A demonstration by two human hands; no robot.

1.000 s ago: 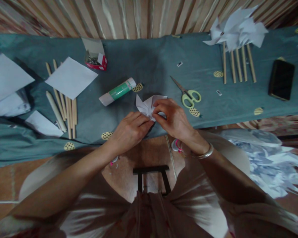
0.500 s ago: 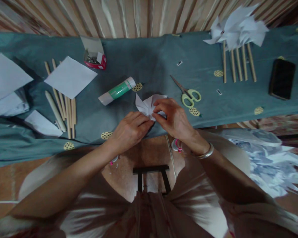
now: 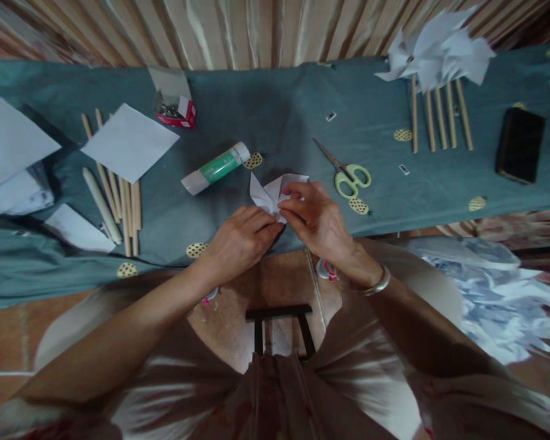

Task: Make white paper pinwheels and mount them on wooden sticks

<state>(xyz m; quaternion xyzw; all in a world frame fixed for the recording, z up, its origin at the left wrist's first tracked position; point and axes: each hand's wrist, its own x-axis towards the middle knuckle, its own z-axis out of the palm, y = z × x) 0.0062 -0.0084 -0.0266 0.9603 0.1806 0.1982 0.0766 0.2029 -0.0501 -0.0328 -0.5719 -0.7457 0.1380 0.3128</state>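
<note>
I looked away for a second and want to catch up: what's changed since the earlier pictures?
Very little: the right hand has shifted its fingers slightly at the white paper pinwheel; no visible grab or release. The left hand and scissors stayed put.

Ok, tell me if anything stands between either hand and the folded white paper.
Nothing visible does: the left hand and right hand both touch the folded white paper. The green-and-white tube lies beyond it, leftward; the scissors lie to its right.

Passage beyond folded paper (image 3: 269, 194) — tube (image 3: 216, 168) blocks left, scissors (image 3: 343, 170) right.
</note>
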